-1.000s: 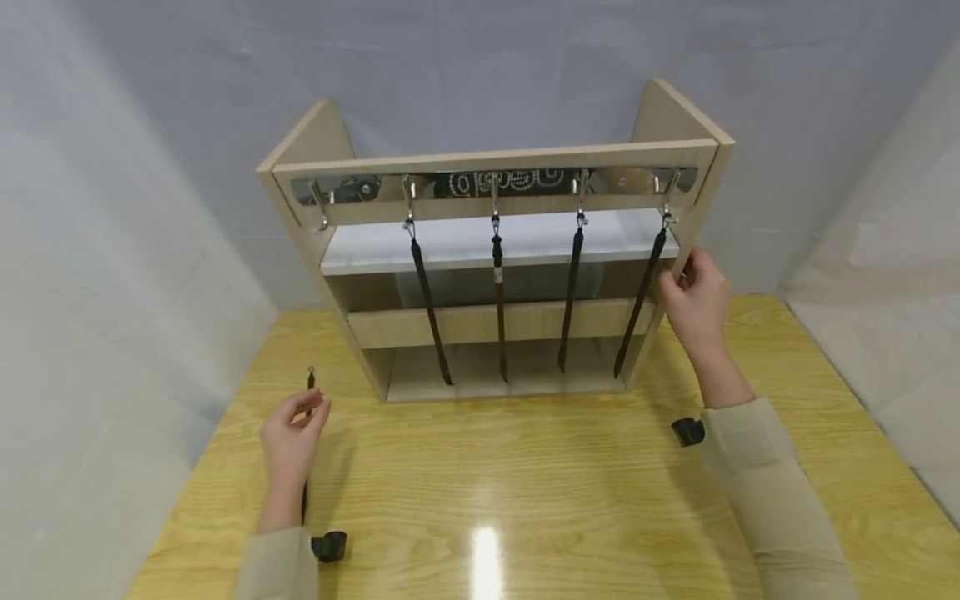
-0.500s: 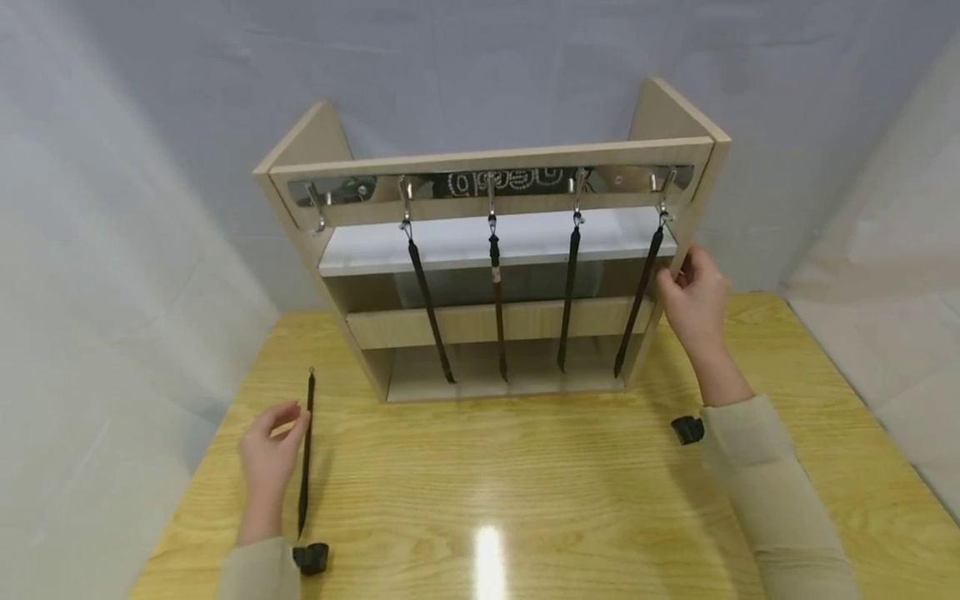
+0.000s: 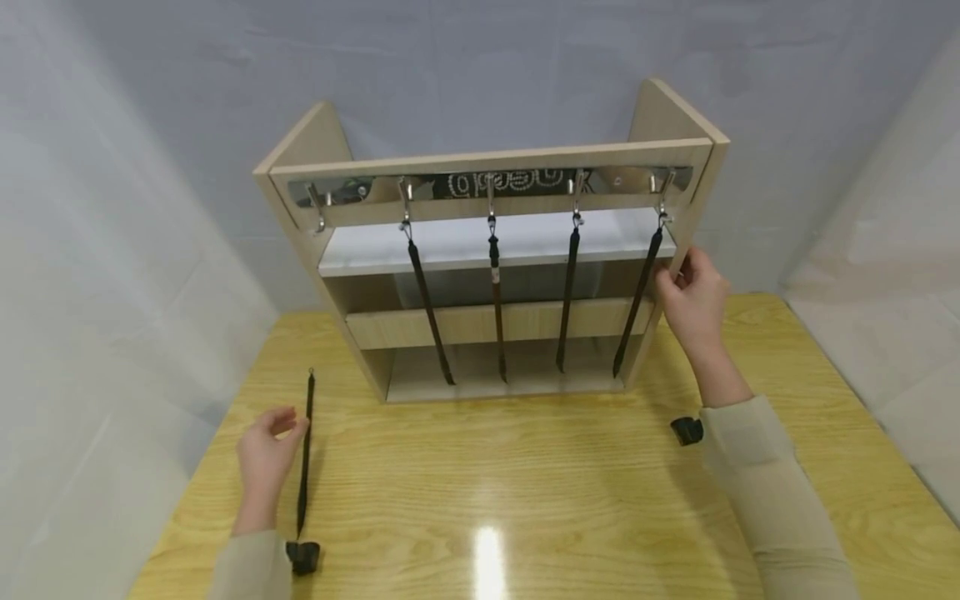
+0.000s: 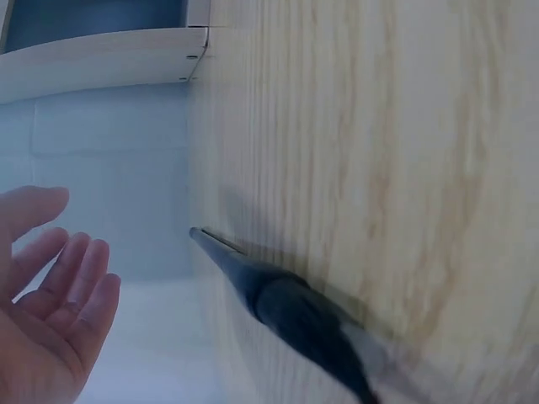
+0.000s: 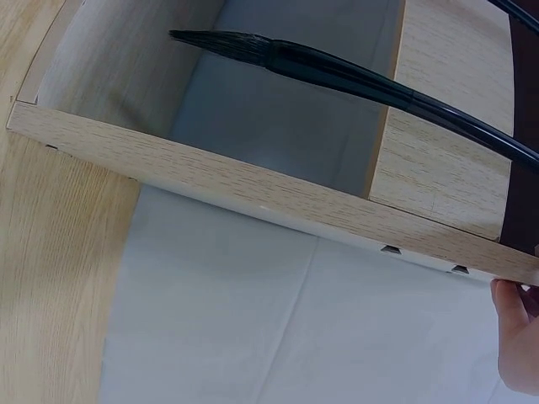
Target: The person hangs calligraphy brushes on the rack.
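Observation:
A dark calligraphy brush lies on the wooden table at the left, its loop end pointing toward the back. My left hand hovers just left of this brush, fingers loosely bent and holding nothing; in the left wrist view, a gap separates the fingers from the brush. At the right side of the wooden rack, my right hand grips the edge of the side panel. Its thumb is at the front, and some fingers are hidden behind the panel. Several calligraphy brushes hang from the rack's hooks, including a brush close to the right hand.
A shiny metal strip with several hooks runs across the top of the rack. Below it are a white shelf and a wooden crossbar. The yellow wood table extends in front. Pale cloth hangs behind and at both sides.
My left hand has moved left and toward me, away from the lying brush, uncovering its shaft. The brush lies where it was. My right hand keeps its hold on the rack.

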Action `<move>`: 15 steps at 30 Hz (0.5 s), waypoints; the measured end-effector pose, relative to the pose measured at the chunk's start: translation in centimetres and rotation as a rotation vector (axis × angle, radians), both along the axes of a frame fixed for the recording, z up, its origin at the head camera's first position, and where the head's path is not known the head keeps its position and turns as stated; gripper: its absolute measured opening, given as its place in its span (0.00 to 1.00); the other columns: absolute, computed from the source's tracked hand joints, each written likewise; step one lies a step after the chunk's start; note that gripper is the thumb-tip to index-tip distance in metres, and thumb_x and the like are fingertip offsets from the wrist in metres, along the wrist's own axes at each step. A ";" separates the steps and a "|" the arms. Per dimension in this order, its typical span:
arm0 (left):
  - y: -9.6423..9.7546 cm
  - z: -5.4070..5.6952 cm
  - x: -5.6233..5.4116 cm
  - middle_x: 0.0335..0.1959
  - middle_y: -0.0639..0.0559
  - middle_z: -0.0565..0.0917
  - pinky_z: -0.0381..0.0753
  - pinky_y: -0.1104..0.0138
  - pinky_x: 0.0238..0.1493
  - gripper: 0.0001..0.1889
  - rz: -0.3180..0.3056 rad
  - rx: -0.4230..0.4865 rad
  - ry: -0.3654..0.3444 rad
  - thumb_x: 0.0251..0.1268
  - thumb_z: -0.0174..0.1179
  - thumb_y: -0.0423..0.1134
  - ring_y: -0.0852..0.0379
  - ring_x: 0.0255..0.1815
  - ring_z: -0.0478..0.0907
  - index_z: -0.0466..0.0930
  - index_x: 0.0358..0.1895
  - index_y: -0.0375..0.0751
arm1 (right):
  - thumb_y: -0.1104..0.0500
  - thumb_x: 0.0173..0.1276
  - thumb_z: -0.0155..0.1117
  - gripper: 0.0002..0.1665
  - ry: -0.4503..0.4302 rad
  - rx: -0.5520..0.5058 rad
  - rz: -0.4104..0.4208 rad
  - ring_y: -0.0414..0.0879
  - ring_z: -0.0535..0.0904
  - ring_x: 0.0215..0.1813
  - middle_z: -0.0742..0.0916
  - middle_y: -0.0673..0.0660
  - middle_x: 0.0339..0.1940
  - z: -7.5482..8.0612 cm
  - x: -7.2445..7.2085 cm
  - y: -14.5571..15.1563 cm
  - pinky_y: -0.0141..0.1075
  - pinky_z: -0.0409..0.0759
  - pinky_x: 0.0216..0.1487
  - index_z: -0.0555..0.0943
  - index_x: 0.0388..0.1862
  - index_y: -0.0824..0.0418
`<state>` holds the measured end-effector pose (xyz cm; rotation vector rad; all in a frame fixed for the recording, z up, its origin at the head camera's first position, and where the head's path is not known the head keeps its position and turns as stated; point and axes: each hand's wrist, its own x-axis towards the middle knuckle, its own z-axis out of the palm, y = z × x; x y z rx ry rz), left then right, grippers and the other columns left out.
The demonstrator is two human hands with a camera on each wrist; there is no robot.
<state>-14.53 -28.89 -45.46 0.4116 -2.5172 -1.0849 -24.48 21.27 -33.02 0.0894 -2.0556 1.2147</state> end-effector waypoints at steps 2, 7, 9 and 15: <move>-0.2 0.0 -0.1 0.42 0.34 0.78 0.77 0.68 0.34 0.17 -0.024 0.009 -0.039 0.58 0.56 0.36 0.44 0.42 0.75 0.73 0.48 0.29 | 0.69 0.56 0.54 0.14 0.001 0.009 -0.006 0.55 0.79 0.42 0.81 0.69 0.36 0.0 0.0 0.0 0.25 0.76 0.40 0.74 0.41 0.76; -0.4 -0.2 -0.5 0.46 0.31 0.75 0.75 0.53 0.42 0.20 -0.079 0.022 -0.110 0.58 0.55 0.35 0.40 0.45 0.74 0.69 0.51 0.25 | 0.70 0.56 0.54 0.14 0.007 0.009 -0.006 0.54 0.79 0.41 0.81 0.69 0.36 0.1 0.1 0.1 0.23 0.75 0.38 0.74 0.41 0.76; -0.6 -0.4 -0.6 0.46 0.29 0.73 0.75 0.52 0.42 0.21 -0.097 0.023 -0.144 0.57 0.55 0.34 0.38 0.45 0.73 0.68 0.52 0.24 | 0.70 0.55 0.54 0.14 0.006 0.005 -0.005 0.54 0.79 0.41 0.81 0.69 0.36 0.0 0.1 0.1 0.22 0.74 0.37 0.74 0.41 0.76; -0.8 -0.9 -0.7 0.46 0.25 0.71 0.75 0.52 0.43 0.23 -0.145 0.013 -0.243 0.57 0.55 0.34 0.35 0.46 0.71 0.65 0.52 0.20 | 0.71 0.55 0.54 0.13 -0.004 0.005 -0.006 0.55 0.79 0.40 0.81 0.69 0.35 0.0 0.1 0.0 0.21 0.74 0.37 0.74 0.39 0.77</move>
